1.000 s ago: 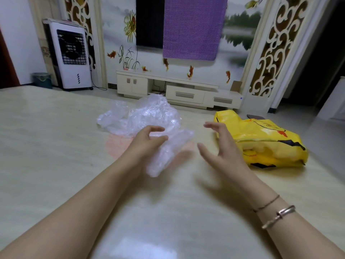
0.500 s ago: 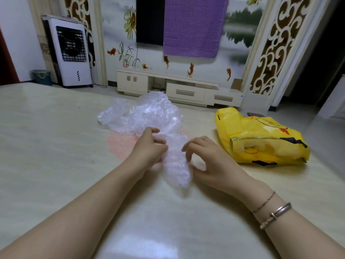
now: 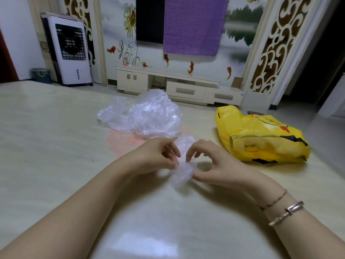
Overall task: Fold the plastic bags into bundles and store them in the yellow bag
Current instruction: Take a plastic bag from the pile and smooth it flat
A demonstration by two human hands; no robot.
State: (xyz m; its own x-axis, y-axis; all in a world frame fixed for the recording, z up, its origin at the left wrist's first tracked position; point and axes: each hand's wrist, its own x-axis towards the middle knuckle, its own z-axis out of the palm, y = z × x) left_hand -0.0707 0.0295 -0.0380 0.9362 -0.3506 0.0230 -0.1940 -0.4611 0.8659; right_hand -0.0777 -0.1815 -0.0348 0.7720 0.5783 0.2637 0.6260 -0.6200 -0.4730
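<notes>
A crumpled clear plastic bag [image 3: 183, 170] lies bunched into a narrow strip on the table, between my two hands. My left hand [image 3: 156, 157] pinches its left side with curled fingers. My right hand [image 3: 209, 161] grips its right side, fingers curled over it. Behind them sits a loose pile of clear plastic bags [image 3: 149, 114]. The yellow bag [image 3: 261, 139] with a cartoon print lies on its side to the right, its mouth turned toward my hands, pale bundles showing inside.
The pale marble-look table [image 3: 46, 146] has a faded pink patch [image 3: 123, 143] under the pile. Beyond the table edge stand a white TV cabinet [image 3: 177, 85] and a white air cooler [image 3: 69, 49].
My right hand came in from open beside the yellow bag and took hold of the clear bag. Both hands have squeezed the bag into a shorter, tighter bunch.
</notes>
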